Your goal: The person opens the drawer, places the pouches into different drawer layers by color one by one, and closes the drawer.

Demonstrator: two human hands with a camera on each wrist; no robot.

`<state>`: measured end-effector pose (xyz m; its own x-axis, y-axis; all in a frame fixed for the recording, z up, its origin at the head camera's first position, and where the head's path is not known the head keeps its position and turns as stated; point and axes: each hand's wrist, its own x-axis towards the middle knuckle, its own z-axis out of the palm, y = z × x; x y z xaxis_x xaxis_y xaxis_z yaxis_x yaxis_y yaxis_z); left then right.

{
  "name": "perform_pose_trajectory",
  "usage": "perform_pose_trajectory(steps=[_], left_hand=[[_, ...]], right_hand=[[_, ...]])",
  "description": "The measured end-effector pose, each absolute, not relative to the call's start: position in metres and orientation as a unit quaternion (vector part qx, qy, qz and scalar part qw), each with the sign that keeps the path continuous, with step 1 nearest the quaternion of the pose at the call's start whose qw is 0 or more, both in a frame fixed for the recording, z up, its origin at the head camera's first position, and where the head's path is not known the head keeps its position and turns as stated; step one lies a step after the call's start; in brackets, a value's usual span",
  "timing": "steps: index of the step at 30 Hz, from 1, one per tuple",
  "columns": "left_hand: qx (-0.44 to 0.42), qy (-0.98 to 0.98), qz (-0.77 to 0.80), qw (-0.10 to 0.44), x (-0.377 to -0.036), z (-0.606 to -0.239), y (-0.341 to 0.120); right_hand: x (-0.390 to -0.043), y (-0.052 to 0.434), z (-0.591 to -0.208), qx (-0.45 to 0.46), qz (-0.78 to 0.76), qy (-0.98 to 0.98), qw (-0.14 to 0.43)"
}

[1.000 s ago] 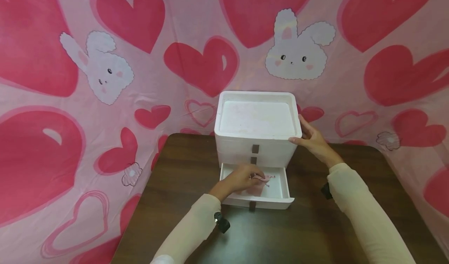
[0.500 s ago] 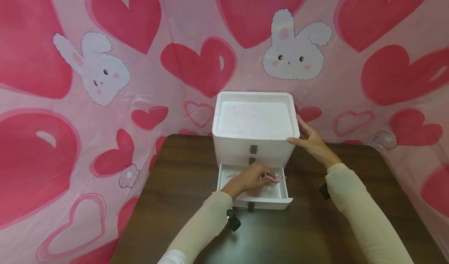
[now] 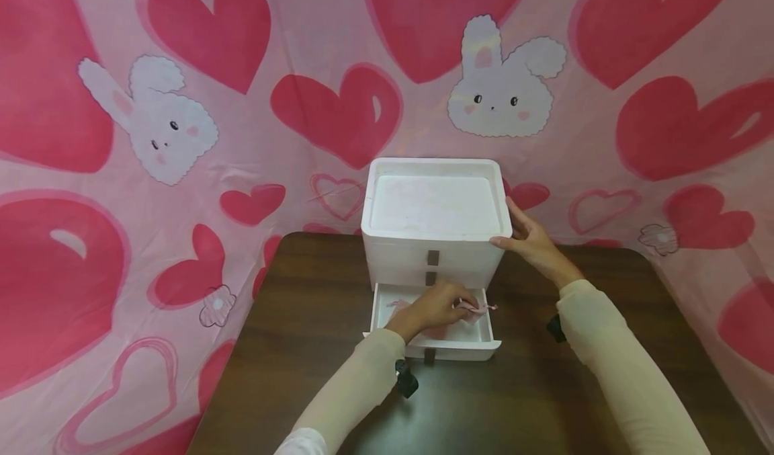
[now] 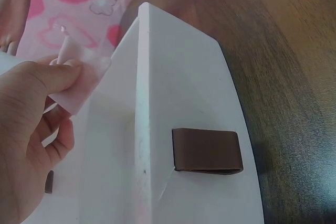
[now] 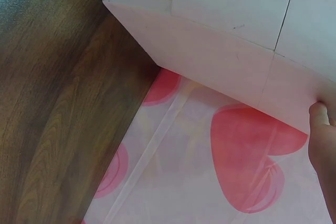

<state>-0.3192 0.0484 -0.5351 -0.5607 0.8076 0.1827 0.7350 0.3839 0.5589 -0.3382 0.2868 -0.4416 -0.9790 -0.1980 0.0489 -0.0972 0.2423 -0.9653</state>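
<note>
My left hand (image 3: 432,307) is over the pulled-out bottom drawer (image 3: 453,353) of a white drawer cabinet (image 3: 435,263). Between thumb and fingers it pinches a small pink drawstring pouch (image 4: 84,74), whose cord end sticks out past the fingers. Other pink material (image 3: 396,304) lies in the drawer, partly hidden by that hand, so its shape cannot be told. At the cabinet's right front corner, my right hand (image 3: 538,243) rests with its thumb on the front and its straight fingers along the side. In the right wrist view only part of this hand shows, touching the white wall.
The cabinet stands at the back of a dark wooden table (image 3: 314,320), before a pink cloth (image 3: 338,31) printed with hearts and rabbits. A brown pull tab (image 4: 207,150) sits on the drawer front. The upper drawers are closed.
My left hand has moved right across the drawer with the pouch, uncovering pink material at the drawer's left. The right hand stays at the cabinet corner. The head view has shifted slightly.
</note>
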Motion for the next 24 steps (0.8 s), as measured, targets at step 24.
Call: perform_pose_trajectory(steps=[24], left_hand=[[0.388,0.877,0.263,0.104,-0.31,-0.53,0.042]], right_hand=[[-0.337,0.287,-0.441,-0.095,-0.604,0.79,0.047]])
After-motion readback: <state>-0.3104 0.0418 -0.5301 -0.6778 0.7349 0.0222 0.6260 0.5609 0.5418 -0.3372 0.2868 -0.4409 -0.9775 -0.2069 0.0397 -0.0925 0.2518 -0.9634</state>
